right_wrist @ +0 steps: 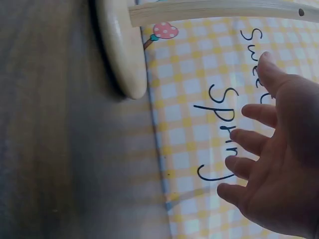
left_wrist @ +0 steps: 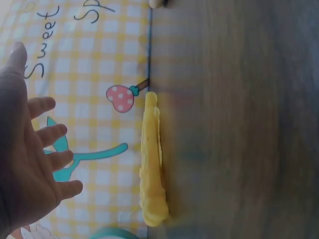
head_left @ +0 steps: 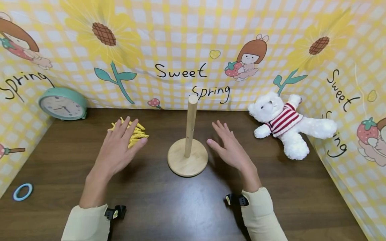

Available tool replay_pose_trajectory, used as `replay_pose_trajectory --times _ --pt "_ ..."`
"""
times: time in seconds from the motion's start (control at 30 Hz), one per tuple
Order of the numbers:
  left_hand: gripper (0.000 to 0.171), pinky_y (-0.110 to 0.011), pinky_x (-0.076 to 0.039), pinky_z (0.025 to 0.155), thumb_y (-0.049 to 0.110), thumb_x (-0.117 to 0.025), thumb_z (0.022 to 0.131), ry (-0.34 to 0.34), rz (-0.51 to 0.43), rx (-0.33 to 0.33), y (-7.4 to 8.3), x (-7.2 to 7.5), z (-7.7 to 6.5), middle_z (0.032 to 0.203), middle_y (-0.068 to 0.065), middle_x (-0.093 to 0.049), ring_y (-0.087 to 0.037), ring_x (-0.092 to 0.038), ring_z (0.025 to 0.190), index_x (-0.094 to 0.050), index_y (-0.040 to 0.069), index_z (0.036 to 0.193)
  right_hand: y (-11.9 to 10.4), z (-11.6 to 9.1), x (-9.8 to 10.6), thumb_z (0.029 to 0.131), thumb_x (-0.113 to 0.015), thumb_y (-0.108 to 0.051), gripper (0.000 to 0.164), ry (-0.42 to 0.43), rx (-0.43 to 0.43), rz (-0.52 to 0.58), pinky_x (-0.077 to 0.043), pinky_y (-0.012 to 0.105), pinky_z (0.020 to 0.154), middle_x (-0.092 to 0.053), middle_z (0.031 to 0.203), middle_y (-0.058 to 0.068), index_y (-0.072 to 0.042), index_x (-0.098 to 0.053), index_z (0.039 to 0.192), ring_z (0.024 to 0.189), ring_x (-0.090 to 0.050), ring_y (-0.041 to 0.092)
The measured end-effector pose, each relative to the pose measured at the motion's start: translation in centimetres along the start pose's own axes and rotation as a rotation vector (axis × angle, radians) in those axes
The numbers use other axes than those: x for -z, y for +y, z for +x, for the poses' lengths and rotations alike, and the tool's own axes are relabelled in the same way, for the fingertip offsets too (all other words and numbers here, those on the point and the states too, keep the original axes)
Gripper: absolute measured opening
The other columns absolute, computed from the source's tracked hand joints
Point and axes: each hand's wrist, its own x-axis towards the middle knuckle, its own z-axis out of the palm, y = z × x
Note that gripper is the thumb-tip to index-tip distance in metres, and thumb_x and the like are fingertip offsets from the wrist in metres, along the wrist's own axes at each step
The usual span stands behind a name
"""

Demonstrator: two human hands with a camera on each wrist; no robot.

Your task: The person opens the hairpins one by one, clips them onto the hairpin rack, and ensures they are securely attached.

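My left hand (head_left: pixel 116 149), fingers spread, hovers over a yellow bundle of thin, ridged strips (head_left: pixel 138 135) on the table and partly hides it in the head view. From the left wrist, the yellow bundle (left_wrist: pixel 152 169) lies low and long, apart from the fingers of the left hand (left_wrist: pixel 35 154). A pale wooden stand, with an upright post (head_left: pixel 191 127) on a round base (head_left: pixel 178 164), is between the hands. To its right, my right hand (head_left: pixel 232 149) is held in the air with fingers extended and nothing in them. The right wrist view shows the stand's base (right_wrist: pixel 119 55) beyond the fingers.
A white teddy bear (head_left: pixel 284 122) in a striped shirt lies at the back right. At the back left stands a mint green alarm clock (head_left: pixel 63 103). A blue ring (head_left: pixel 22 192) rests at the left. Patterned cloth walls (head_left: pixel 181 40) enclose the dark wooden table (head_left: pixel 169 207).
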Motion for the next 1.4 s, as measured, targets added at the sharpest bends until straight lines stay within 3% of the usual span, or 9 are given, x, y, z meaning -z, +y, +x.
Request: replay_pose_trajectory --times 0.23,0.47,0.73,1.1,1.4 --pt "0.080 -0.063 -0.001 0.119 0.057 -0.043 0.104 0.024 -0.058 -0.019 -1.6 -0.2 0.0 0.166 -0.023 -0.010 -0.046 -0.003 0.152 -0.019 0.009 0.163 0.6 0.1 -1.0 0.104 -0.060 -0.037 0.065 -0.001 0.034 0.120 -0.017 0.049 0.122 -0.025 0.165 0.003 -0.015 -0.034 0.159 0.153 -0.014 0.019" --pt "0.072 -0.066 -0.008 0.117 0.049 -0.045 0.107 0.031 -0.156 -0.029 -3.2 -0.1 0.1 0.164 -0.026 -0.017 -0.047 -0.009 0.151 -0.025 0.005 0.161 1.1 0.3 -1.6 0.103 -0.063 -0.032 0.056 0.005 0.043 0.147 -0.033 0.047 0.116 -0.042 0.156 0.006 -0.013 -0.047 0.153 0.146 -0.035 0.021" --pt "0.068 -0.071 -0.014 0.113 0.043 -0.045 0.108 0.037 -0.255 0.001 -5.0 0.1 0.2 0.162 -0.030 -0.020 -0.051 -0.013 0.149 -0.027 0.002 0.159 1.8 0.8 -2.3 0.103 -0.063 -0.029 0.052 -0.054 0.053 0.172 -0.033 0.045 0.116 -0.049 0.152 0.003 -0.010 -0.051 0.150 0.144 -0.038 0.020" --pt "0.073 -0.074 -0.032 0.101 0.048 -0.049 0.106 0.039 -0.292 0.100 -6.8 0.4 0.4 0.162 -0.027 -0.024 -0.052 -0.025 0.144 -0.029 0.004 0.159 3.1 0.8 -3.1 0.100 -0.066 -0.033 0.057 -0.147 0.010 0.152 -0.034 0.044 0.115 -0.048 0.153 0.003 -0.010 -0.050 0.150 0.143 -0.040 0.020" --pt "0.075 -0.075 -0.032 0.099 0.048 -0.054 0.104 0.029 -0.297 0.136 -7.9 0.5 0.1 0.161 -0.028 -0.025 -0.055 -0.027 0.141 -0.030 0.003 0.158 3.5 0.8 -3.4 0.098 -0.070 -0.028 0.056 -0.179 0.053 0.112 -0.034 0.044 0.115 -0.051 0.150 0.006 -0.008 -0.053 0.148 0.141 -0.044 0.024"
